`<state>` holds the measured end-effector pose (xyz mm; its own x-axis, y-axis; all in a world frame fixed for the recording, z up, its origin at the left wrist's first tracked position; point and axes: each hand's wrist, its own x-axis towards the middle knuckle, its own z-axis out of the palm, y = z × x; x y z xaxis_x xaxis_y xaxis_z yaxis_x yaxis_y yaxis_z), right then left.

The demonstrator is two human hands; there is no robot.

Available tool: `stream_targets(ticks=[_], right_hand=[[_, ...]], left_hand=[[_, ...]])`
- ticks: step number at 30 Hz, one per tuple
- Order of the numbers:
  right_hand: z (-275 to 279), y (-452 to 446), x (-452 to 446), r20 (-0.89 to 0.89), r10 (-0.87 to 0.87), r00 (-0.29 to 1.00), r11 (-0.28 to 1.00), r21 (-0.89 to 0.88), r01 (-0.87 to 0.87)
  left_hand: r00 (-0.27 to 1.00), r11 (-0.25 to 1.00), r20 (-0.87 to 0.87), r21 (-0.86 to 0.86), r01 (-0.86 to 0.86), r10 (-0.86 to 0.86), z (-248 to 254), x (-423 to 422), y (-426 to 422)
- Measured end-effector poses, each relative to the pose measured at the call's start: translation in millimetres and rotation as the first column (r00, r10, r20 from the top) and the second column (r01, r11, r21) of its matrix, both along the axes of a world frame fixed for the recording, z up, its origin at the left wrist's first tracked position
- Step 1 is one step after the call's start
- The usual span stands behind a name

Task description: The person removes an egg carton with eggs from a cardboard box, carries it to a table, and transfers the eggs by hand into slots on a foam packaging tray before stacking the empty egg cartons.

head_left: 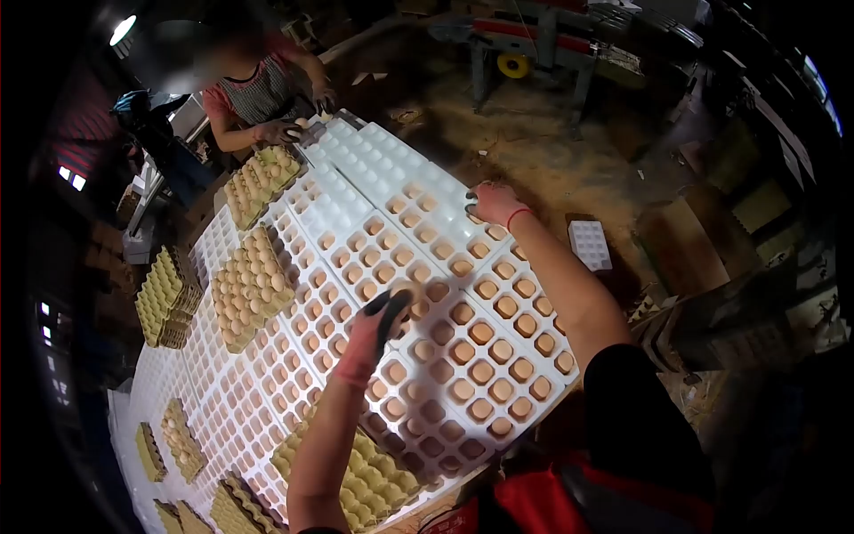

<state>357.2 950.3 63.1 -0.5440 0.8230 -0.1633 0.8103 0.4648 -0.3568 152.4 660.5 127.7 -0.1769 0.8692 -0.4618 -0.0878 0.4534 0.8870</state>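
My left hand (378, 331), in a red glove with dark fingertips, is low over the white foam trays (430, 365), its fingers curled round a brown egg (407, 296). My right hand (495, 205), gloved alike, reaches to the trays' far right edge; its fingers are bent at the rim, and whatever they hold is hidden. Brown eggs sit in many of the square pockets between and below my hands. Beyond my right hand, white foam pieces (378, 156) cover part of the trays. An empty yellowish carton tray (378, 481) lies beneath my left forearm.
Egg-filled cartons (252, 289) and stacked empty cartons (165, 298) stand on the left. A co-worker (262, 98) handles eggs at the far end. A small white tray (590, 246) lies off the table's right side. Red and grey machinery (534, 49) stands behind.
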Motion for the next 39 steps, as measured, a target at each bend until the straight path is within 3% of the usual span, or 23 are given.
stream_targets(ticks=[1,2,3,4,5,7,8,11,12,15,16,19,20,23,24,27,28,31,32,33,35,37,39], right_hand=[[-4,9,-11,-0.119,-0.038,0.992,0.999,0.024,0.041],[-11,19,-20,-0.238,-0.075,0.968,0.995,0.04,0.086],[-19,27,-29,-0.354,-0.113,0.928,0.989,0.048,0.138],[-28,26,-36,-0.464,-0.151,0.873,0.988,-0.11,0.112],[-39,27,-37,-0.391,-0.062,0.918,0.997,0.016,0.075],[-62,32,-38,-0.203,0.089,0.975,0.966,0.255,-0.035],[-74,31,-31,-0.403,0.128,0.906,0.96,0.28,-0.011],[-98,6,-14,-0.456,-0.139,0.879,0.916,0.279,0.289],[-97,6,-16,-0.511,-0.144,0.848,0.91,0.267,0.316],[-89,6,-21,-0.393,-0.154,0.907,0.924,0.268,0.273],[-87,5,-21,-0.407,-0.147,0.901,0.929,0.257,0.267],[-91,9,-21,-0.294,-0.143,0.945,0.926,0.298,0.233],[-90,7,-20,-0.291,-0.148,0.945,0.933,0.276,0.23],[-84,9,-20,-0.267,-0.153,0.951,0.953,0.214,0.214],[-82,10,-20,-0.246,-0.151,0.957,0.961,0.189,0.201],[-76,7,-17,-0.27,-0.117,0.956,0.971,0.173,0.168],[-74,7,-17,-0.295,-0.097,0.951,0.97,0.185,0.157],[-77,7,-19,-0.354,-0.113,0.928,0.96,0.202,0.194],[-78,9,-19,-0.361,-0.118,0.925,0.956,0.209,0.204],[-80,9,-20,-0.369,-0.126,0.921,0.953,0.211,0.215],[-83,7,-21,-0.38,-0.138,0.915,0.947,0.221,0.234],[-82,7,-20,-0.385,-0.133,0.913,0.938,0.25,0.242],[-84,10,-20,-0.369,-0.164,0.915,0.932,0.244,0.266]], left_hand=[[0.988,0.997,-0.133,0.029,0.078,-0.073,-10,14,32],[0.92,0.979,-0.391,0.176,0.103,-0.027,-42,24,67],[0.788,0.937,-0.614,0.304,0.172,0.055,-68,35,98],[0.624,0.917,-0.772,0.328,0.228,0.121,-69,54,121],[0.427,0.895,-0.883,0.337,0.291,0.194,-70,68,140],[0.157,0.924,-0.986,0.107,0.366,0.052,-91,74,174],[-0.002,0.916,-1.0,-0.002,0.4,-0.001,-98,74,183],[-0.052,0.897,-0.984,0.135,0.421,0.172,-117,65,201],[-0.166,0.915,-0.981,0.026,0.403,0.101,-121,61,209],[-0.008,0.877,-0.994,0.09,0.473,0.107,-122,45,231],[0.027,0.905,-0.999,0.05,0.422,0.043,-106,48,237],[0.206,0.945,-0.976,0.131,0.298,0.07,-77,56,270],[0.156,0.937,-0.986,0.11,0.331,0.061,-83,51,280],[0.223,0.957,-0.974,0.095,0.274,0.032,-84,39,310],[0.282,0.905,-0.928,0.321,0.279,0.243,-88,39,312],[0.327,0.672,-0.728,0.684,0.284,0.603,-130,42,339],[0.236,0.758,-0.805,0.592,0.272,0.544,-132,40,343],[0.621,0.782,-0.675,0.603,0.155,0.398,-148,26,347],[0.715,0.668,-0.445,0.743,-0.042,0.539,-151,24,346],[0.849,0.673,-0.161,0.69,-0.268,0.503,-155,16,340],[0.68,0.651,-0.465,0.759,-0.024,0.567,-129,27,299],[0.662,0.823,-0.683,0.541,0.174,0.309,-169,34,269],[0.286,0.841,-0.945,0.279,0.464,0.156,-171,44,245]])
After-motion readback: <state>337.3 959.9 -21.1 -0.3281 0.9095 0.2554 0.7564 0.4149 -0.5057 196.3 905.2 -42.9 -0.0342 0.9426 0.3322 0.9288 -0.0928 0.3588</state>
